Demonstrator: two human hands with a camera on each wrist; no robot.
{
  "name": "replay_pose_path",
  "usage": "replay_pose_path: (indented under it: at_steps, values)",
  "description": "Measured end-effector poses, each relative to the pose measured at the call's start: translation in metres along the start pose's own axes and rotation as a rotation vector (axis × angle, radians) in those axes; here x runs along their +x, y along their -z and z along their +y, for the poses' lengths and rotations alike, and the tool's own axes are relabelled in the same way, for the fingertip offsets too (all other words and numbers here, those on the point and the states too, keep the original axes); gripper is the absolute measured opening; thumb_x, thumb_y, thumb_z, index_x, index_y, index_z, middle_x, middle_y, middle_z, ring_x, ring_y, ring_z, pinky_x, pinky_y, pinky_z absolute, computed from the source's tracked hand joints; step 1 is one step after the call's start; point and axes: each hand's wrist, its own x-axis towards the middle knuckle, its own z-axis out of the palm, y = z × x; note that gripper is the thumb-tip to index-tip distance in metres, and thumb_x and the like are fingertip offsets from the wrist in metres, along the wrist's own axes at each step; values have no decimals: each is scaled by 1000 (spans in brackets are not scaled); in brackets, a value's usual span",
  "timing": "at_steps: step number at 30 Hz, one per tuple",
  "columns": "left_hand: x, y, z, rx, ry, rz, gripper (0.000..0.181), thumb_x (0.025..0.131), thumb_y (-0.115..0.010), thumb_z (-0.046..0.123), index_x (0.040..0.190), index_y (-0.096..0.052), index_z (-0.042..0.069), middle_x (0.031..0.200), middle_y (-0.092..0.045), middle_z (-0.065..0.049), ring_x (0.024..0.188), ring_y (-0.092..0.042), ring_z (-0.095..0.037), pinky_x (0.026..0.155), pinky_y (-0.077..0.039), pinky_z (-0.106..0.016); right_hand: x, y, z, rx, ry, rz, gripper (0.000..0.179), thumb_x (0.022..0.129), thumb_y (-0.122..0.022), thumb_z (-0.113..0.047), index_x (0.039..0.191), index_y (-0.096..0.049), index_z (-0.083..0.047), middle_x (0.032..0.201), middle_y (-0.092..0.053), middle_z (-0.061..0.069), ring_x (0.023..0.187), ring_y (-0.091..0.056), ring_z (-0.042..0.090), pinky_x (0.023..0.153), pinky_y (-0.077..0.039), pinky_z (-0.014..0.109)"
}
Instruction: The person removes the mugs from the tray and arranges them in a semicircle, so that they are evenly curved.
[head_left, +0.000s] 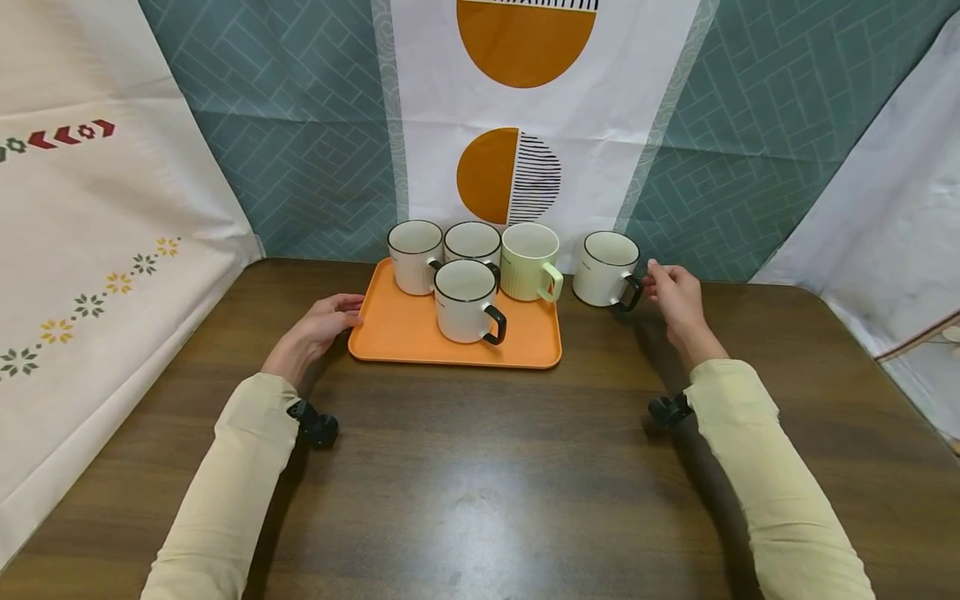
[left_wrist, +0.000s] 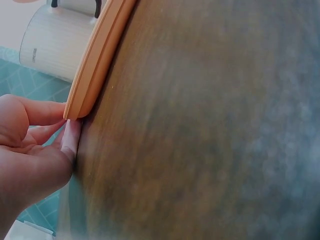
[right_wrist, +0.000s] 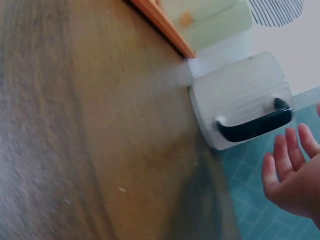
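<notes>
On an orange tray (head_left: pixel 397 342) stand a light green ribbed mug (head_left: pixel 528 262) and three white mugs with black rims, one of them the front mug (head_left: pixel 459 308). My left hand (head_left: pixel 322 325) holds the tray's left edge, fingertips and thumb at the rim (left_wrist: pixel 75 100). Off the tray to the right, another white mug (head_left: pixel 603 271) stands upright on the table, its black handle (right_wrist: pixel 255 125) facing right. My right hand (head_left: pixel 675 304) is just beside that handle. Its fingers are loosely extended and hold nothing; a small gap shows in the right wrist view.
The brown wooden table (head_left: pixel 465 467) spreads out in front of the tray. Behind stands a teal patterned cloth (head_left: pixel 300 125) with a white panel. An embroidered white cloth (head_left: pixel 112 233) lies along the left side. Both wrists wear small black cameras (head_left: pixel 318 427).
</notes>
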Motion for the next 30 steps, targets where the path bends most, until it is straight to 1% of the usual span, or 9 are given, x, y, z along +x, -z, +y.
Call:
replay_pose_path:
  at_steps: [2,6,11,15,19,23,25,27,30]
  values:
    - [0,0,0,2,-4,-2,56,95,-41,-10,147,-21,-12,146,-27,-30,134,-30,-37,112,-27,-42,-2,1,-4,-51,42,36,28,100,-50,-35,92,-51,-8,90,-52,0,77,-52,7,78,-42,22]
    - [1,-1,-1,4,-4,-3,56,95,-41,-10,147,-21,-12,145,-28,-30,133,-30,-37,112,-27,-42,-8,-2,-15,-79,127,86,24,98,-51,-33,87,-48,-12,88,-50,1,74,-51,7,78,-40,25]
    - [1,-2,-2,0,-4,-2,55,94,-41,-10,146,-21,-12,145,-29,-30,131,-32,-37,112,-27,-43,-20,-15,-24,-93,220,61,18,98,-53,-27,87,-49,-13,83,-48,-3,73,-52,9,72,-41,23]
    - [1,-3,-1,4,-7,-6,55,95,-41,-10,146,-21,-12,145,-28,-30,130,-32,-36,111,-28,-43,-34,-31,-29,-125,279,-25,18,97,-55,-21,91,-53,-5,81,-50,-3,73,-52,12,67,-42,21]
    - [0,-2,0,-2,-6,-12,56,95,-42,-8,147,-21,-11,145,-28,-30,131,-32,-37,111,-27,-42,-46,-48,-30,-168,310,-141,21,95,-60,-20,94,-54,0,81,-50,0,76,-50,17,66,-40,22]
    - [-2,0,1,9,-11,-5,55,96,-42,-7,147,-21,-11,146,-28,-29,130,-32,-37,111,-28,-43,-54,-68,-25,-187,294,-291,25,89,-69,-18,96,-54,1,84,-50,5,79,-45,18,66,-38,24]
    - [-2,1,1,10,-10,-6,55,96,-41,-7,147,-21,-11,146,-28,-29,130,-32,-36,111,-28,-42,-56,-79,-22,-188,276,-356,28,87,-72,-17,97,-55,2,87,-51,7,80,-46,20,67,-40,25]
    - [-3,1,1,21,-12,-11,56,96,-42,-6,148,-20,-11,146,-28,-29,130,-32,-35,111,-28,-42,-58,-88,-18,-207,262,-401,30,86,-73,-16,100,-56,4,90,-52,9,82,-47,23,69,-41,26]
    - [-2,1,0,17,-13,-16,56,97,-42,-6,148,-20,-11,146,-27,-29,130,-32,-35,111,-28,-42,-61,-100,-14,-225,253,-439,34,84,-74,-14,103,-57,8,93,-56,12,86,-51,25,74,-44,28]
